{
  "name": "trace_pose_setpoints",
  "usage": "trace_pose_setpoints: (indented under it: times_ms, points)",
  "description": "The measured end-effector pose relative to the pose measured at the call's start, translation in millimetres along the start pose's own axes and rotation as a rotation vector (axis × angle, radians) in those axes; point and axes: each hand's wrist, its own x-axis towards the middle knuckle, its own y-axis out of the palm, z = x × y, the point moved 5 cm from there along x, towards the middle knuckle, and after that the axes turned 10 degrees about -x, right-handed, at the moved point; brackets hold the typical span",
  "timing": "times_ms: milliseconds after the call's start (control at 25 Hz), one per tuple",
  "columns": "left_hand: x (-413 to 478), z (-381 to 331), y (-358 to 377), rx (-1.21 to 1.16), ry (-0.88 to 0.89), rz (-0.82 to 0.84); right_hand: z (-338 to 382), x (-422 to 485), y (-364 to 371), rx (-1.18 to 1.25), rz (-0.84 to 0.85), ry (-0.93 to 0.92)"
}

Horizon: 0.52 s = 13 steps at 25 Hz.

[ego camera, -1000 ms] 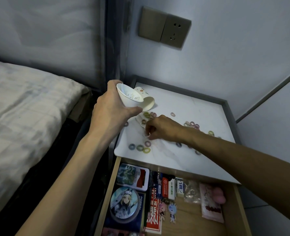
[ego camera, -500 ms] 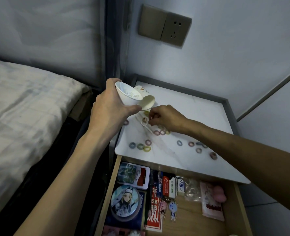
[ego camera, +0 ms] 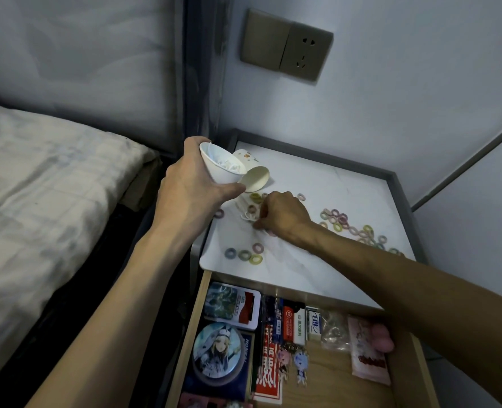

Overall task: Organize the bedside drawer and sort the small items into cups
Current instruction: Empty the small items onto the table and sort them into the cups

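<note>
Pastel elastic rings (ego camera: 339, 222) lie scattered on the white worktop (ego camera: 347, 187). Our left hand (ego camera: 191, 189) grips a tilted white paper cup (ego camera: 222, 167); whether our curled right hand (ego camera: 282, 213) pinches one, we cannot tell.

Dim bluish light, soft focus, wide-angle edge bending, perhaps slight blur.

white cup (ego camera: 220, 169); pastel rings (ego camera: 345, 222) pink/green/blue/yellow; counter (ego camera: 317, 184) white marble, grey rim; bedsheet (ego camera: 38, 178) pale plaid; wall plate (ego camera: 285, 45) bronze.
</note>
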Motion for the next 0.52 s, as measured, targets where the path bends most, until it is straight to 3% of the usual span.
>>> trace_pose_setpoints:
  times_ms: [120, 320, 440, 520]
  points:
    - [-0.4, -0.6, 2.2, 0.006, -0.007, 0.005, 10.0, -4.2, -2.9, -0.099, -0.045, -0.032]
    - [-2.6, -1.6, 0.5, -0.012, -0.017, 0.014, 30.8, -10.6, 11.1, -0.423, -0.045, -0.325]
    - [-2.7, -1.2, -3.2, -0.001, -0.017, 0.004, 17.4, -4.5, 7.4, -0.136, -0.016, -0.258]
    - [-2.0, -0.4, -2.4, 0.006, -0.014, 0.009, 4.0, -1.7, -11.1, 0.162, -0.033, -0.116]
